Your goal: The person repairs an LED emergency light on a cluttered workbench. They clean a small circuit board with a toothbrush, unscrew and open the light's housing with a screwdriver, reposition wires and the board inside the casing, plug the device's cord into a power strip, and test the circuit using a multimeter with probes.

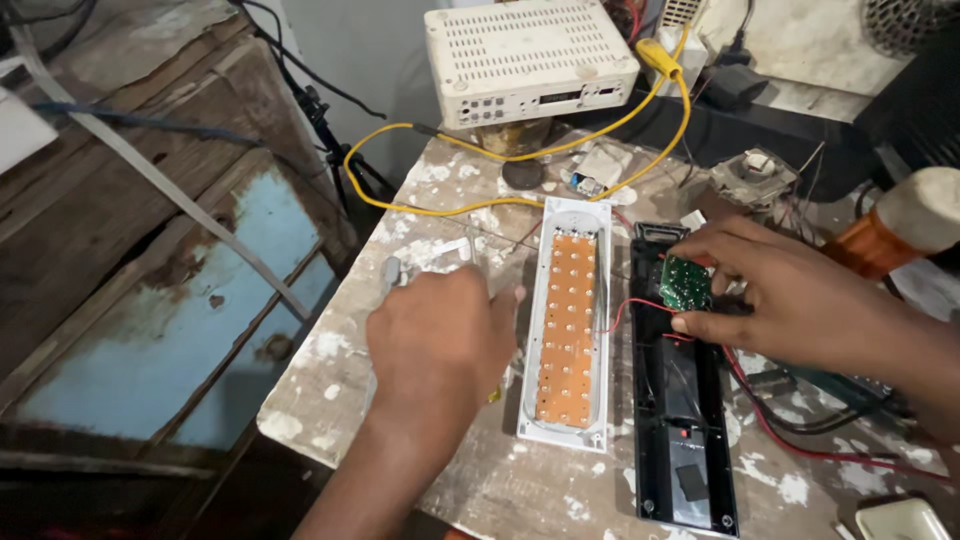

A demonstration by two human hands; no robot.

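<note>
- Green circuit board (pixel 685 283): small, roughly square, dark components on its face. We find it at the top end of the black case, tilted up off the case, with a thin red wire (pixel 632 307) running from its lower left edge.
- Black case (pixel 680 420): long, narrow plastic shell lying open side up on the table, its far end under the board, its near end reaching the table's front edge. We see screw holes at its near corners and a dark block inside.
- White tray (pixel 566 322): long white plastic housing just left of the black case and parallel to it, holding an orange-brown board dotted with rows of solder points.
- Right hand (pixel 800 295): we reach in from the right, palm down, thumb and fingertips clamped on the green circuit board's edges, the index finger stretched over the top of the case.
- Left hand (pixel 440 345): we hold it left of the white tray, back of the hand to the camera, fingers curled together around a slim tool (pixel 392 272) whose grey end sticks out past the knuckles.
- Table (pixel 470 215): worn top with flaking white paint.
- Yellow cable (pixel 480 205): loops across the table's far side.
- White box (pixel 530 60): vented, flat, standing behind the tray on a small can.
- Copper coil (pixel 880 245): at the right edge, beyond our right wrist.
</note>
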